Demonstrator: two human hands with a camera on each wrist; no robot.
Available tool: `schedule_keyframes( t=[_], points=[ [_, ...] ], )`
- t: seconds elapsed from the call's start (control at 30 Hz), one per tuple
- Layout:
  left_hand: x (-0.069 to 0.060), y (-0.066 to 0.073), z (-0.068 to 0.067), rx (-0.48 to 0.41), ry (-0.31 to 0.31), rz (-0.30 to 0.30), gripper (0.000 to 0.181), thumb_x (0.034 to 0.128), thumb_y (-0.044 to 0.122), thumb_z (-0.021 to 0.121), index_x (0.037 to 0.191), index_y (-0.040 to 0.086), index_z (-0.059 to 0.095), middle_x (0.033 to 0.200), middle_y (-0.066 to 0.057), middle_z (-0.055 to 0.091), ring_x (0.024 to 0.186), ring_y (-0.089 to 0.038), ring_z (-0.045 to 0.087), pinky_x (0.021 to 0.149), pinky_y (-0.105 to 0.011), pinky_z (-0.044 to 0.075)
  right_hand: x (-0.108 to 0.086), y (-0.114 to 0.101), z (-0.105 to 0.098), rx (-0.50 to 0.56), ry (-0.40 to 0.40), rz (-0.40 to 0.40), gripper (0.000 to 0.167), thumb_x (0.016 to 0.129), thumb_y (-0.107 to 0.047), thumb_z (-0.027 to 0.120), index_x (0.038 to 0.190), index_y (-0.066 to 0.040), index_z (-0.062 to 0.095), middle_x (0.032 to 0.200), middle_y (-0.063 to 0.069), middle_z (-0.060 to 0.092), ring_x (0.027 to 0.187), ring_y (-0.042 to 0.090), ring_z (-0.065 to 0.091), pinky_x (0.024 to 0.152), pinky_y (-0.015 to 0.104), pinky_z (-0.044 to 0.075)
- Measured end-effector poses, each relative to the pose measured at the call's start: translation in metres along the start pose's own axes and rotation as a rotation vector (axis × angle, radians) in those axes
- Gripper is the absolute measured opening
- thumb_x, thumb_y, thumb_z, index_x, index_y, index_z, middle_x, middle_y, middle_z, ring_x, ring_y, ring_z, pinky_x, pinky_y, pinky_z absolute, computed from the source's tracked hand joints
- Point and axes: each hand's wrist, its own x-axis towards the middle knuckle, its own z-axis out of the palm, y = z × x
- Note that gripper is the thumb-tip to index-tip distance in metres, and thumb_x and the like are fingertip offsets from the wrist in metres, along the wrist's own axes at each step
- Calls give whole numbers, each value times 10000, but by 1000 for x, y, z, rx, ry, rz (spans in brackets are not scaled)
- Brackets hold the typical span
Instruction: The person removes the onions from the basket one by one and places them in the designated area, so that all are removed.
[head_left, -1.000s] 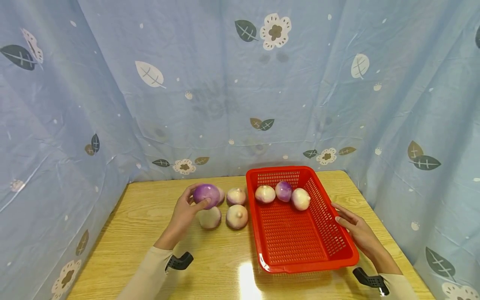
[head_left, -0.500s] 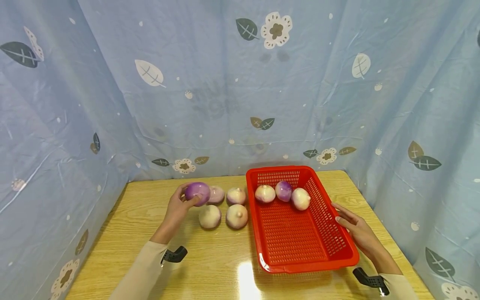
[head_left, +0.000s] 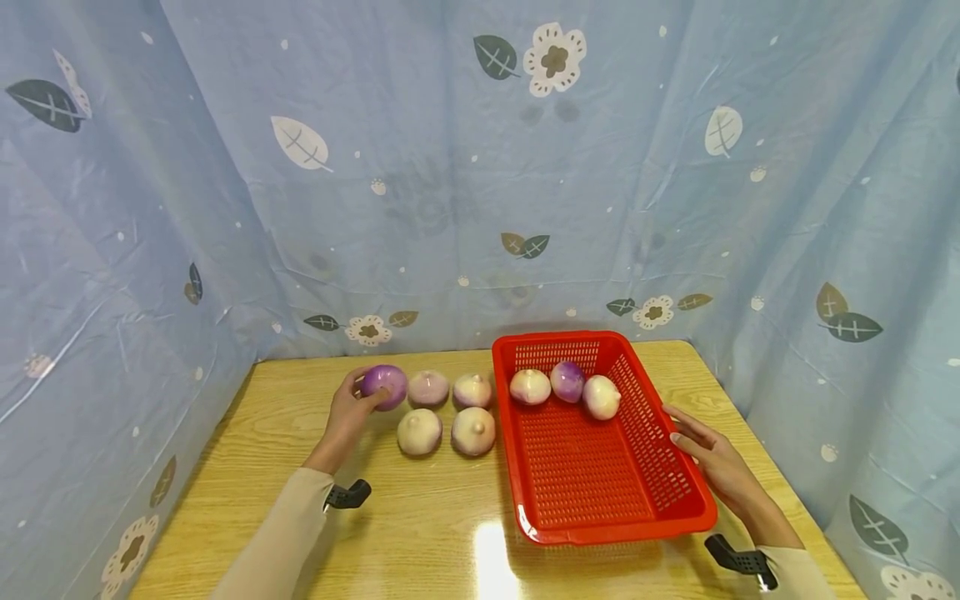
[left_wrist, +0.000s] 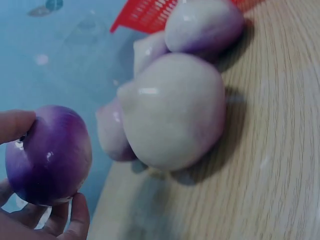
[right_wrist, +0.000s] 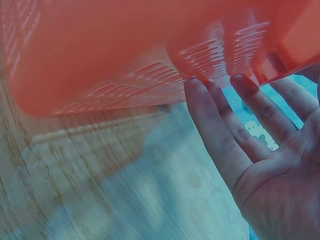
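Observation:
My left hand (head_left: 351, 414) grips a glossy purple onion (head_left: 390, 383), its thumb and fingers round the sides. This onion sits at the left end of a row of paler onions; I cannot tell whether it touches the table. In the left wrist view the same purple onion (left_wrist: 50, 155) shows beside a large pale onion (left_wrist: 175, 112). On the right, my right hand (head_left: 716, 462) has its fingertips against the outer side of a red plastic basket (head_left: 615, 531). Those fingers (right_wrist: 212, 120) look nearly straight in the right wrist view, below the rim.
Several white-and-purple onions stand in two rows left of the basket, among them a front one (head_left: 473, 431) and a back one (head_left: 428, 389). Three onions, one mostly purple (head_left: 567, 381), lie at the basket's far end. A blue patterned curtain (head_left: 435, 208) surrounds the wooden table (head_left: 420, 517).
My left hand has carried the purple onion leftward and slightly down, uncovering the pale onion behind it. My right hand and the basket have stayed in place.

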Motion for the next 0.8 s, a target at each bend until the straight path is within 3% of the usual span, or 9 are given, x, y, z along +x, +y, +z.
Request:
schedule_keyframes(
  t=[0.37, 0.8],
  points=[
    [21, -21, -1, 26, 35, -65, 680, 928, 240, 656, 1490, 66, 315, 1458, -263, 373, 1332, -372, 429, 1117, -475, 388, -1, -1, 1, -1, -1, 1, 555, 1052, -127, 436, 1564, -101, 225, 1264, -187, 596, 1043, 74, 659, 788, 359, 608],
    [36, -38, 4, 98, 71, -78, 621, 927, 241, 657, 1446, 45, 378, 1343, -252, 466, 1227, -358, 498, 1014, -414, 441, 0, -1, 2, -5, 3, 3, 557, 1054, -135, 435, 1565, -98, 219, 1260, -189, 597, 1048, 73, 659, 791, 360, 607]
  ],
)
